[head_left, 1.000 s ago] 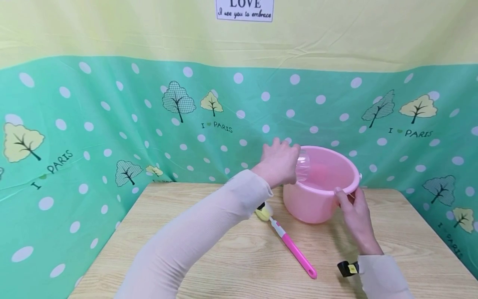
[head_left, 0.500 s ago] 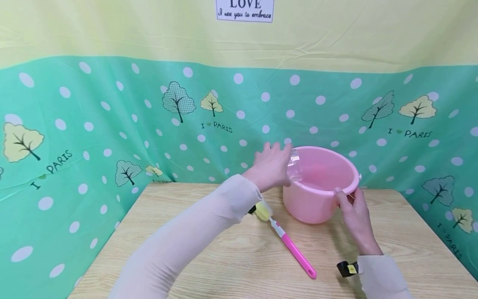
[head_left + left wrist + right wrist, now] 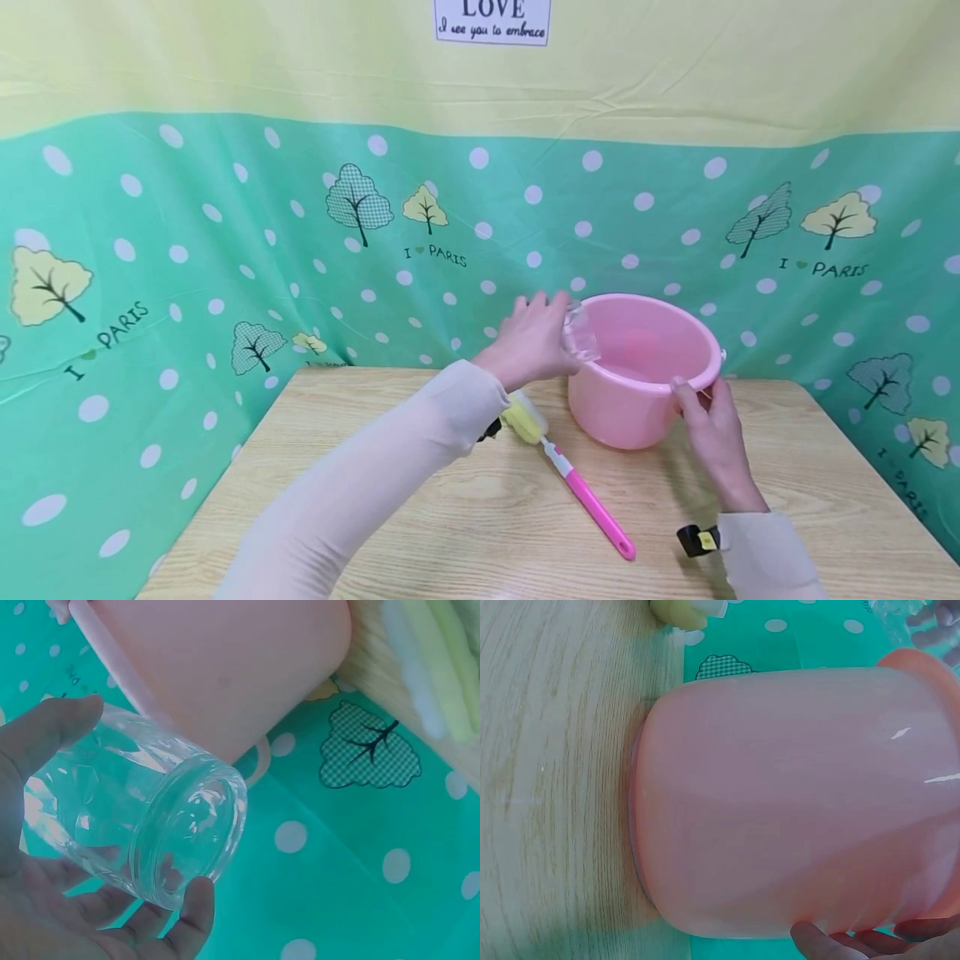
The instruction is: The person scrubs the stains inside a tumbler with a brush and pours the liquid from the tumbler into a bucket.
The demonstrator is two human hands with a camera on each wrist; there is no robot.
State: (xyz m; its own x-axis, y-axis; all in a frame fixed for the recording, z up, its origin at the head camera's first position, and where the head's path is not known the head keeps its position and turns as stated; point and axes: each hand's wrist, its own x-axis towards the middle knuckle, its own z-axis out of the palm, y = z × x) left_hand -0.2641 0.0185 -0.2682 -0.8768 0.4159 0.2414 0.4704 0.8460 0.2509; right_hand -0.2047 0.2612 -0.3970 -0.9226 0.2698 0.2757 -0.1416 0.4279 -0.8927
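My left hand (image 3: 531, 343) grips a clear glass (image 3: 581, 335), tilted on its side at the left rim of a pink bucket (image 3: 618, 412). Close up in the left wrist view, thumb and fingers wrap the see-through glass (image 3: 105, 787), its thick round end facing the camera. The bucket stands upright on the wooden table. My right hand (image 3: 716, 437) holds the bucket at its right front rim, thumb over the edge and fingers against the outer wall. In the right wrist view, fingertips (image 3: 810, 939) rest along the side of the bucket (image 3: 780, 802).
A sponge brush (image 3: 592, 508) with a pink handle and yellow-white head lies on the table (image 3: 450, 533), left of the bucket and partly under my left forearm. Behind the table hangs a green and yellow printed curtain (image 3: 480, 208).
My left hand has drawn the glass leftward and slightly down, from over the bucket's opening to its left rim. More of the brush head shows. My right hand and the bucket stay put.
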